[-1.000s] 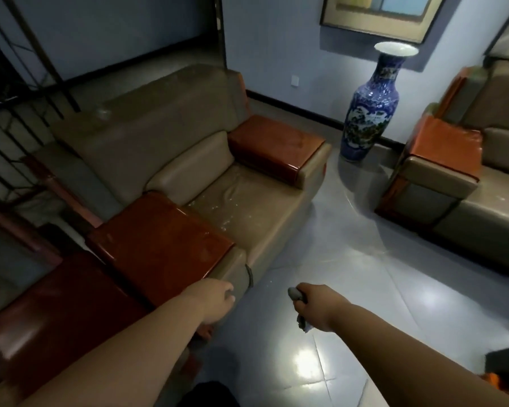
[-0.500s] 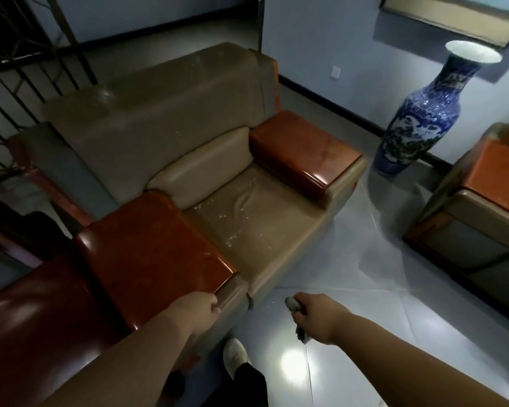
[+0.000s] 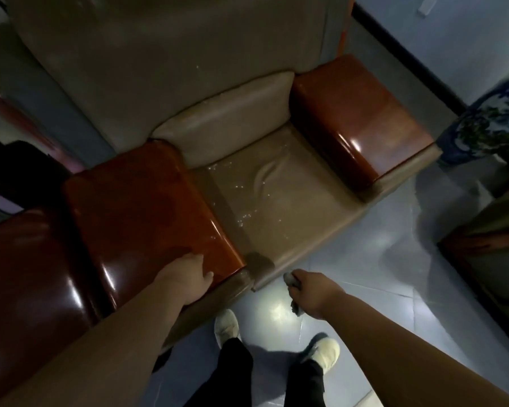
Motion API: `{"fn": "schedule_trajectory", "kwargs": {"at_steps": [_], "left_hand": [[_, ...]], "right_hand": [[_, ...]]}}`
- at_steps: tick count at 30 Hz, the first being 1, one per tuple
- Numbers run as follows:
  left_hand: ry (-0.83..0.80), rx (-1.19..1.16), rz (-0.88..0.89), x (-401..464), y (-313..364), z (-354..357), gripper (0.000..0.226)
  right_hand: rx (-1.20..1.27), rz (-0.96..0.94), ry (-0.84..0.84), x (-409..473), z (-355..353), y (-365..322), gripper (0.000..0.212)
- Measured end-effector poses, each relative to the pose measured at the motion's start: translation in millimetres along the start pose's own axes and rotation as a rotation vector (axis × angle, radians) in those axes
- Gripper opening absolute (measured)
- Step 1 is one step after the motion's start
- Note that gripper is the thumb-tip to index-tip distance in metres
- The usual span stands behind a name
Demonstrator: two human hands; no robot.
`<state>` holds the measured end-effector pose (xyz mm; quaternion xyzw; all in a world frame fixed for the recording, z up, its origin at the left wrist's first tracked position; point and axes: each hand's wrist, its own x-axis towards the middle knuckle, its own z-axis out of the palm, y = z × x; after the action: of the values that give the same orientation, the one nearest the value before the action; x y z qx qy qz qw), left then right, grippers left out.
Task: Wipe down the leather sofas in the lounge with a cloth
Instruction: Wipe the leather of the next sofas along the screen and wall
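Two pale shoes [image 3: 323, 352] stood on the shiny floor [image 3: 365, 254], close to the front edge of the sofa [image 3: 279, 201]. The left hand [image 3: 185, 277] lay flat, fingers relaxed, on the front corner of the near wooden armrest [image 3: 141, 207]. The right hand [image 3: 312, 292] was curled around a small grey cloth [image 3: 290, 279], held over the floor just off the sofa's front edge, not touching it. The seat cushion showed wrinkles and small white specks. The far armrest [image 3: 356, 118] sat at the seat's other side. Open floor ran along the right side, up to a blue and white vase [image 3: 488, 124] near the far wall. Another sofa [image 3: 494, 245] stood at the right edge.
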<state>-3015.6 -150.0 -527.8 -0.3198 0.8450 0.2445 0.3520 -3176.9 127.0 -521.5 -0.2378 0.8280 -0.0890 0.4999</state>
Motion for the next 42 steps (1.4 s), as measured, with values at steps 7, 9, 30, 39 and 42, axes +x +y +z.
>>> {"fn": "schedule_trajectory", "kwargs": {"at_steps": [7, 9, 30, 39, 42], "left_hand": [[0.194, -0.022, 0.032, 71, 14, 48, 0.093], [0.26, -0.007, 0.007, 101, 17, 57, 0.097], [0.706, 0.142, -0.133, 200, 16, 135, 0.093], [0.701, 0.201, -0.021, 198, 17, 136, 0.079], [0.706, 0.192, -0.03, 199, 17, 137, 0.079]], "right_hand": [[-0.355, -0.058, -0.036, 131, 15, 21, 0.031], [-0.418, -0.072, -0.001, 170, 21, 25, 0.042], [-0.742, -0.408, 0.385, 365, 56, 40, 0.062], [-0.998, -0.839, -0.009, 320, 88, 69, 0.069], [-0.928, -0.686, 0.217, 370, 51, 31, 0.073]]}}
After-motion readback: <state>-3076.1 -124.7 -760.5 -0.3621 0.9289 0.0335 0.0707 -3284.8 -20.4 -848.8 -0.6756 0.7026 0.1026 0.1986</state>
